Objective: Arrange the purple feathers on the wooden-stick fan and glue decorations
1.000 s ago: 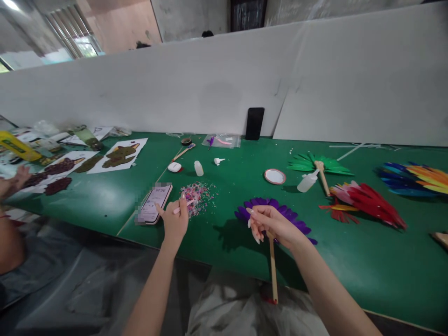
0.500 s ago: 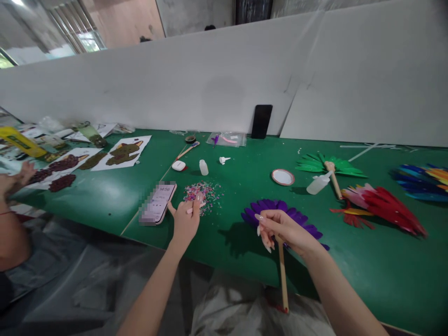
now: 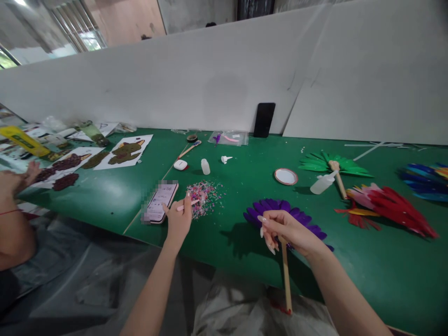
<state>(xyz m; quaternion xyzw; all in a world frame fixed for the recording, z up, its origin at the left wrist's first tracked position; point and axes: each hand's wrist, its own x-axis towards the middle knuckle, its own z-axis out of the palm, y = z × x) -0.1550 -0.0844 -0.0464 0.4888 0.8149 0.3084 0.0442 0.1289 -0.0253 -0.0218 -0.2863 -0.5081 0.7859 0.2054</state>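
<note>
My left hand (image 3: pixel 179 221) is closed around a slim pink stick-like tool (image 3: pixel 187 204). Its tip reaches into a loose heap of tiny multicoloured beads or sequins (image 3: pixel 206 193). A lit smartphone (image 3: pixel 161 203) lies just left of that hand, with my thumb at its edge. My right hand (image 3: pixel 280 231), fingers curled and fingertips pinched, is at the neck of a purple feather fan (image 3: pixel 304 219). The fan's wooden handle slants down to my lap. My fingers hide the exact grip, and I cannot see anything in the pinch.
Behind the beads stand a small white bottle (image 3: pixel 205 166), a nozzle cap (image 3: pixel 226 159) and a white case (image 3: pixel 180 164). On the right are a round lid (image 3: pixel 286 176), a glue bottle (image 3: pixel 322 183), a green fan (image 3: pixel 336 165) and red feathers (image 3: pixel 392 210). A co-worker's hand (image 3: pixel 21 179) is at far left.
My left hand has drawn back slightly left and toward me, so the pink tool now shows across the edge of the bead heap. My right hand and the fan keep their pose.
</note>
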